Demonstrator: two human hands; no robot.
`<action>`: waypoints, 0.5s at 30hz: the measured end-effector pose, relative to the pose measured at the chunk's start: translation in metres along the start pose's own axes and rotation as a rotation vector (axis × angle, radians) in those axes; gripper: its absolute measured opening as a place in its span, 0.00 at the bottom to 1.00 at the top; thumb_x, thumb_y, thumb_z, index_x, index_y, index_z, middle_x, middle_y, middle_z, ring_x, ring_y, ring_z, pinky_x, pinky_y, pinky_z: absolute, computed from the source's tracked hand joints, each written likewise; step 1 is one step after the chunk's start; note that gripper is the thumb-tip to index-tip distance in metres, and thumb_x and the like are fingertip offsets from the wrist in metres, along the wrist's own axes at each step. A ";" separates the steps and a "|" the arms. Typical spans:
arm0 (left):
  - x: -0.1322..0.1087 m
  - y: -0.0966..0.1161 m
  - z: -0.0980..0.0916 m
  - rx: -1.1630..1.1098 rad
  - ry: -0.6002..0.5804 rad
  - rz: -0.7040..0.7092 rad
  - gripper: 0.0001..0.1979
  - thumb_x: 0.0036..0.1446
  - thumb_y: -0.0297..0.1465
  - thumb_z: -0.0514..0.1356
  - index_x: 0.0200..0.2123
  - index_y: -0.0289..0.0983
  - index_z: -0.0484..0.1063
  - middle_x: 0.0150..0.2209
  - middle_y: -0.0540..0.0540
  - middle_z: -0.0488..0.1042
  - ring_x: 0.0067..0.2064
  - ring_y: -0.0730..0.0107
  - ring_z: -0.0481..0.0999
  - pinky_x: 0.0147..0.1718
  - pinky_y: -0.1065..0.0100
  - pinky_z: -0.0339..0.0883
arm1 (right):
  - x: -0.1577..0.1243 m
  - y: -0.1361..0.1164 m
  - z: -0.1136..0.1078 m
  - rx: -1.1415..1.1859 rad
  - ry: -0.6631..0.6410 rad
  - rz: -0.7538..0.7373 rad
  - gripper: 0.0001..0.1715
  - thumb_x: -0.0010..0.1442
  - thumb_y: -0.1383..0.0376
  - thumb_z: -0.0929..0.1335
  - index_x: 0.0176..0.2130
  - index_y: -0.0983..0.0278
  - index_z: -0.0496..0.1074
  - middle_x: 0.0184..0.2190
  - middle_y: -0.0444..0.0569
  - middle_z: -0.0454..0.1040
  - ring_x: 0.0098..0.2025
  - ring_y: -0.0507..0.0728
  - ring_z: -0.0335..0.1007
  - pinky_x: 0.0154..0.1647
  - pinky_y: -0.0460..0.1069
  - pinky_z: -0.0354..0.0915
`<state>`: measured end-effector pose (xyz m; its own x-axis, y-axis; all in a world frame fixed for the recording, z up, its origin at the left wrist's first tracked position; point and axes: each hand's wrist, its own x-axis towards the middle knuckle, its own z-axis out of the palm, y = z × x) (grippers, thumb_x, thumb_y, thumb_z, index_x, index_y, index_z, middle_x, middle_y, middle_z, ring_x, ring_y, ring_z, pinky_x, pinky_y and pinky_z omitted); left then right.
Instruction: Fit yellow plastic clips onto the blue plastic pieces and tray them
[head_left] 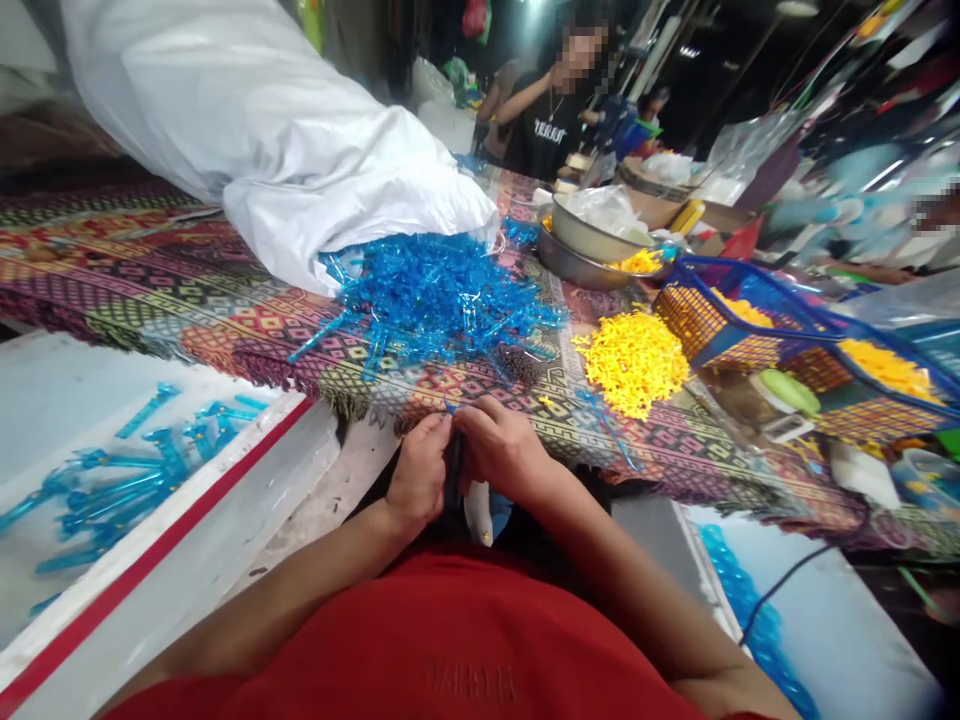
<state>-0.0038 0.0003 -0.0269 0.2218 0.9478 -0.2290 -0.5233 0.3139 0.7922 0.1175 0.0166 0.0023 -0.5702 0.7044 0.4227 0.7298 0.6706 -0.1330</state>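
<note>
Both hands meet at the near edge of the patterned cloth (360, 395), in front of my body. My left hand (421, 468) is closed, its fingertips pinched together beside a tiny blue tip (450, 407). My right hand (501, 448) is closed against the same spot, with its fingers curled over. Most of what they hold is hidden by the fingers. Just beyond them lies a heap of clear blue plastic pieces (450, 300), partly under a white plastic sack (360, 190). To its right sits a pile of small yellow pieces (636, 362).
A white foam box (247, 500) with blue tubes stands at the left; another box (832, 610) with blue pieces is at the lower right. Blue baskets (750, 335) and metal bowls (592, 262) stand at the right. A person (544, 130) is across the table.
</note>
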 end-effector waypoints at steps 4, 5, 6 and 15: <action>-0.005 0.006 0.004 -0.061 -0.136 0.005 0.12 0.56 0.40 0.54 0.31 0.35 0.63 0.21 0.51 0.68 0.16 0.74 0.68 0.11 0.74 0.58 | -0.020 0.019 -0.025 0.052 0.103 0.042 0.14 0.62 0.69 0.60 0.47 0.65 0.66 0.40 0.53 0.71 0.42 0.55 0.67 0.38 0.47 0.64; -0.006 0.007 0.004 -0.052 -0.153 -0.005 0.13 0.55 0.40 0.55 0.31 0.35 0.63 0.23 0.50 0.70 0.17 0.72 0.70 0.11 0.74 0.59 | -0.029 0.030 -0.033 0.025 0.121 0.109 0.14 0.62 0.68 0.60 0.48 0.64 0.66 0.41 0.53 0.71 0.41 0.55 0.68 0.39 0.48 0.64; -0.007 0.009 0.005 -0.047 -0.164 -0.010 0.13 0.55 0.40 0.55 0.31 0.35 0.63 0.25 0.49 0.70 0.18 0.71 0.72 0.11 0.74 0.60 | -0.040 0.042 -0.040 -0.038 0.149 0.188 0.13 0.62 0.68 0.60 0.46 0.64 0.68 0.40 0.52 0.72 0.39 0.55 0.69 0.39 0.48 0.64; -0.006 0.006 0.014 -0.011 -0.237 -0.058 0.14 0.54 0.40 0.56 0.30 0.34 0.63 0.28 0.47 0.71 0.20 0.69 0.74 0.11 0.73 0.62 | -0.104 0.107 -0.065 -0.639 -0.176 0.642 0.16 0.62 0.58 0.60 0.37 0.65 0.71 0.29 0.53 0.74 0.32 0.58 0.69 0.28 0.48 0.55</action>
<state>0.0034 -0.0047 -0.0124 0.4381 0.8889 -0.1336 -0.5125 0.3691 0.7753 0.2796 -0.0002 0.0023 0.0047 0.9571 0.2898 0.9655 -0.0798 0.2478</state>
